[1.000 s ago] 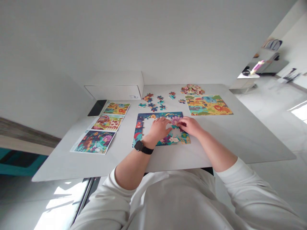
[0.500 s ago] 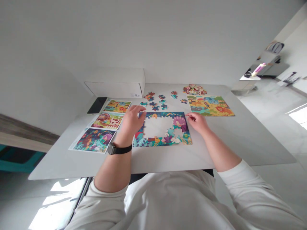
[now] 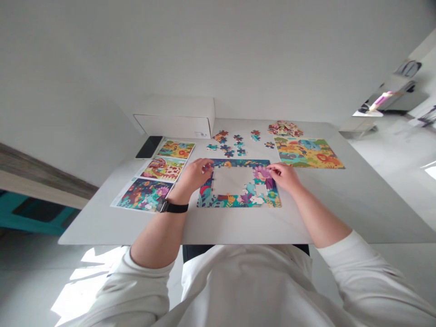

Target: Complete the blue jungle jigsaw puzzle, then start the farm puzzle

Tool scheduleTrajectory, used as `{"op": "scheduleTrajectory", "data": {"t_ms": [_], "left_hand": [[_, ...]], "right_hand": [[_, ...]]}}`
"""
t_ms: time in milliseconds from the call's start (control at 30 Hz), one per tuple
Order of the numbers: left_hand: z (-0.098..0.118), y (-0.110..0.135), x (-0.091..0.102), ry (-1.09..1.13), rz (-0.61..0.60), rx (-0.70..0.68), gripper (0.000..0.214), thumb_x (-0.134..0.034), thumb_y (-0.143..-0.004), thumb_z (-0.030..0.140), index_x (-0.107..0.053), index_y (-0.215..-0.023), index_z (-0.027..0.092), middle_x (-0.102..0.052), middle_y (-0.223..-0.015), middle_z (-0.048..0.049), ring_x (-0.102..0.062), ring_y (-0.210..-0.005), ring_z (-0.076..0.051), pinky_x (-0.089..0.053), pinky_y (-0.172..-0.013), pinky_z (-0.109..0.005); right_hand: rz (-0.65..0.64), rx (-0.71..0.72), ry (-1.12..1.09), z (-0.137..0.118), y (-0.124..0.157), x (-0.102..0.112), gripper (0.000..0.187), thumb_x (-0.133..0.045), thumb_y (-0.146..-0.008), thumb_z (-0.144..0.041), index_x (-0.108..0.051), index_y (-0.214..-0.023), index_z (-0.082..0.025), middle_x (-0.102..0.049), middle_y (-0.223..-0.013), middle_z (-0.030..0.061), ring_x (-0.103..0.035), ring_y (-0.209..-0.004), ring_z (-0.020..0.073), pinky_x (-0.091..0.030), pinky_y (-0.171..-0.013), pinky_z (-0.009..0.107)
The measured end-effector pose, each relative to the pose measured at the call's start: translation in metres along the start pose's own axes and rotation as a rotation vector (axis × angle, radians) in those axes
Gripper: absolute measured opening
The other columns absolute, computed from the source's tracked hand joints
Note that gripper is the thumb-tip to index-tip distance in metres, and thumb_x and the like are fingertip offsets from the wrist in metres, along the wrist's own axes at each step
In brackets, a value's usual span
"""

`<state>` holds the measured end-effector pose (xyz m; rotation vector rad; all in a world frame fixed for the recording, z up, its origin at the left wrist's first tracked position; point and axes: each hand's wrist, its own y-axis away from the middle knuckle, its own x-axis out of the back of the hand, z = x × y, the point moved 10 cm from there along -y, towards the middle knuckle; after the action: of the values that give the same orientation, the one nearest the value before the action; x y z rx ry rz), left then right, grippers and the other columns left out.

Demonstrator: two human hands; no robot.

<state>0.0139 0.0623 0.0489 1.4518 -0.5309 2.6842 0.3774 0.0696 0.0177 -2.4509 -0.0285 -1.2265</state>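
A partly assembled jigsaw puzzle (image 3: 238, 202) lies flat before me, its coloured border surrounding a bare middle. There is also a small gap near its lower right, beside a white rabbit. My left hand (image 3: 195, 176), with a black watch on the wrist, is curled over the puzzle's upper left corner and hides it. Bent fingers and thumb touch the edge there. On the opposite side, my right hand (image 3: 284, 175) has thumb and forefinger together at the upper right edge, beside the purple part. Loose puzzle pieces (image 3: 225, 148) lie scattered just beyond the puzzle.
Left of the puzzle is a sheet with three pictures (image 3: 163, 169), and a black phone (image 3: 149, 147) above it. A white box (image 3: 172, 125) stands by the wall. At the right are a yellow animal puzzle (image 3: 308, 153) and a heap of pieces (image 3: 284, 128).
My right hand has come inward onto the puzzle's right edge. My left hand has lowered onto the upper left corner, its fingers more closed. The view has swung slightly left.
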Motion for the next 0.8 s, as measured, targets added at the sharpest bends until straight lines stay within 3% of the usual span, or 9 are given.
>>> {"op": "scheduleTrajectory", "data": {"t_ms": [133,267,433,800], "left_hand": [[0.007,0.001,-0.009,-0.063,-0.023,-0.059,0.031,-0.059,-0.097,0.030,-0.077,-0.122,0.024,-0.077,-0.122,-0.0093,-0.073,-0.115,-0.026,-0.056,-0.110,-0.039],[-0.005,0.000,-0.017,-0.146,-0.069,-0.063,0.037,-0.069,-0.093,0.037,-0.076,-0.127,0.026,-0.072,-0.137,-0.0112,-0.068,-0.131,-0.030,-0.051,-0.121,-0.045],[-0.020,0.000,-0.033,-0.172,-0.161,-0.044,0.041,-0.072,-0.092,0.041,-0.076,-0.129,0.025,-0.067,-0.149,-0.0131,-0.064,-0.140,-0.031,-0.047,-0.126,-0.045],[-0.017,0.001,-0.036,-0.196,-0.159,-0.039,0.041,-0.072,-0.094,0.041,-0.075,-0.131,0.023,-0.066,-0.149,-0.0143,-0.064,-0.140,-0.032,-0.045,-0.128,-0.045]], "right_hand": [[-0.001,0.068,0.096,-0.005,0.001,0.000,0.022,-0.068,-0.096,-0.031,-0.083,-0.111,-0.025,-0.079,-0.110,0.0096,-0.073,-0.100,0.0273,-0.058,-0.099,0.045],[-0.061,0.087,0.202,-0.010,0.003,-0.007,0.025,-0.079,-0.093,-0.038,-0.084,-0.115,-0.027,-0.078,-0.124,0.0112,-0.071,-0.116,0.0321,-0.053,-0.109,0.052],[-0.086,0.074,0.225,-0.012,0.003,-0.010,0.028,-0.084,-0.092,-0.041,-0.084,-0.116,-0.027,-0.077,-0.127,0.0122,-0.071,-0.119,0.0338,-0.052,-0.111,0.054],[-0.098,0.065,0.219,-0.006,-0.004,-0.011,0.030,-0.082,-0.093,-0.040,-0.084,-0.120,-0.027,-0.076,-0.130,0.0118,-0.071,-0.119,0.0326,-0.052,-0.109,0.050]]}}
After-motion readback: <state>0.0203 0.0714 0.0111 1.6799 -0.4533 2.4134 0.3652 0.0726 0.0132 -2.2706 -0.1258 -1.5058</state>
